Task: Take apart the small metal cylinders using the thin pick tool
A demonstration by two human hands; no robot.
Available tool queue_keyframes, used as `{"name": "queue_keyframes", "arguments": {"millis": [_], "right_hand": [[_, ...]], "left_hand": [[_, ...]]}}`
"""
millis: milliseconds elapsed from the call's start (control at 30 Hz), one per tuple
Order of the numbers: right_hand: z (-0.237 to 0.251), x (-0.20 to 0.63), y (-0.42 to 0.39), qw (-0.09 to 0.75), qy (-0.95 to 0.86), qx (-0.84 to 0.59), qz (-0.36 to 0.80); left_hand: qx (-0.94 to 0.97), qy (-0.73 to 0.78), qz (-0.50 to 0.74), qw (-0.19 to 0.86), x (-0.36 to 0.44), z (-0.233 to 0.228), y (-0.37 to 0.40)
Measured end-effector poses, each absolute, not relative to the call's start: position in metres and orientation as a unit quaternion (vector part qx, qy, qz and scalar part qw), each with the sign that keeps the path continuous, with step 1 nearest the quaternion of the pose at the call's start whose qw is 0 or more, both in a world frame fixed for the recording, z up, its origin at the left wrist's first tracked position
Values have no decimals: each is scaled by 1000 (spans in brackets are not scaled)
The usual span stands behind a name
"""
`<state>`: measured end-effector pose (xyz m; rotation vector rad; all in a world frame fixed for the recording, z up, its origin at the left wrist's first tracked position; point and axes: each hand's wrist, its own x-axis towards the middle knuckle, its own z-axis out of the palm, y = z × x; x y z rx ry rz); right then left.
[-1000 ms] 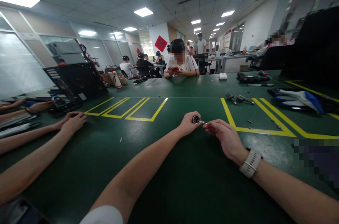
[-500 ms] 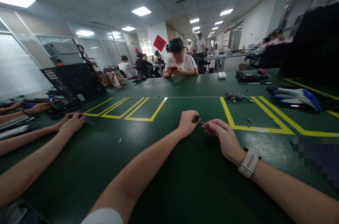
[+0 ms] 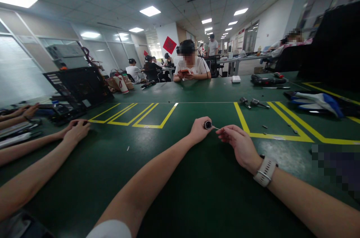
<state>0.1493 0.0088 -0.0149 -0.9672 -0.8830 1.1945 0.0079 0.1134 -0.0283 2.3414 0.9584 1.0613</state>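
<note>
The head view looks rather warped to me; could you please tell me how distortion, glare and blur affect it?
Head view: wide-angle bending curves the green table and ceiling; ceiling panels blow out white; the left hand and right hand are sharp, though the small cylindrical part is too tiny for detail; a pixelated block hides the lower right.

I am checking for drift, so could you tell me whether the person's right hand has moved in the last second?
No, barely: the right hand sits at the same spot just left of the yellow line, pinching the thin pin.
</note>
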Motion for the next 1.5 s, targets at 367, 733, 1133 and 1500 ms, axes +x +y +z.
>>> {"name": "queue_keyframes", "arguments": {"millis": [367, 733, 1133, 1500], "right_hand": [[-17, 150, 9, 615, -402, -435, 521], [-13, 152, 9, 624, -376, -419, 543], [-14, 150, 8, 619, -384, -428, 536], [-18, 155, 12, 620, -374, -403, 560]], "left_hand": [[864, 381, 326, 51, 9, -23, 105], [837, 330, 368, 234, 7, -28, 114], [859, 370, 343, 88, 9, -21, 107], [830, 307, 378, 271, 7, -28, 113]]}}
